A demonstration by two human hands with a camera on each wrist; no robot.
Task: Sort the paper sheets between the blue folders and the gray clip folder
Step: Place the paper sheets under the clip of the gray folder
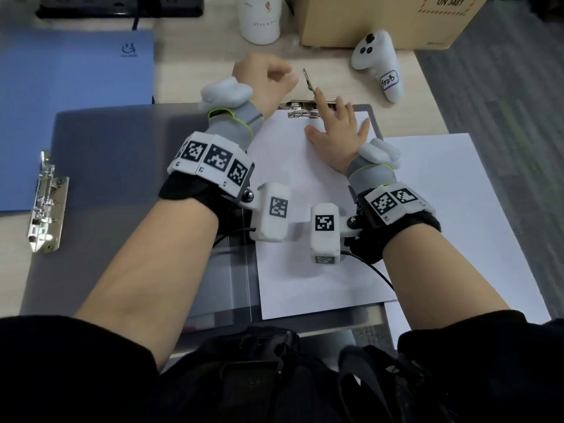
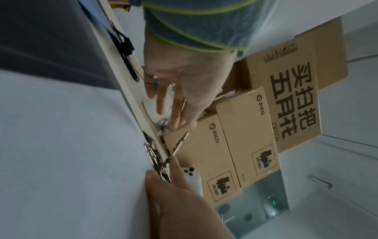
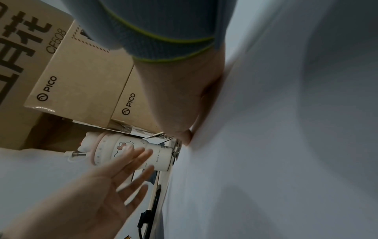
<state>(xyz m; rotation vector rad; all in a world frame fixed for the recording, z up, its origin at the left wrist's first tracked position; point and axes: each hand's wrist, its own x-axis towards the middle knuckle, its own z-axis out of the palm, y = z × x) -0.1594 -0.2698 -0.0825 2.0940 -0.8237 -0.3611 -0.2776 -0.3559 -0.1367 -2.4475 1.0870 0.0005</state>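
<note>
The gray clip folder (image 1: 122,184) lies open in front of me. A white paper sheet (image 1: 305,254) covers its right half, its top edge at the metal clip (image 1: 300,111), whose lever (image 1: 309,82) stands raised. My right hand (image 1: 335,129) presses flat on the sheet with fingers spread, its index fingertip against the lever's base. My left hand (image 1: 268,77) hovers just left of the lever with relaxed fingers, holding nothing; in the left wrist view its fingers (image 2: 175,110) are nearly straight. A second white sheet (image 1: 457,224) lies to the right. One blue folder (image 1: 70,117) sits at the far left.
A second metal clip mechanism (image 1: 45,206) sits on the folder's left flap. Behind the clip stand a white bottle (image 1: 259,19) and cardboard boxes (image 1: 381,19); a white controller (image 1: 378,62) lies beside them. The table edge and gray floor (image 1: 503,102) are at right.
</note>
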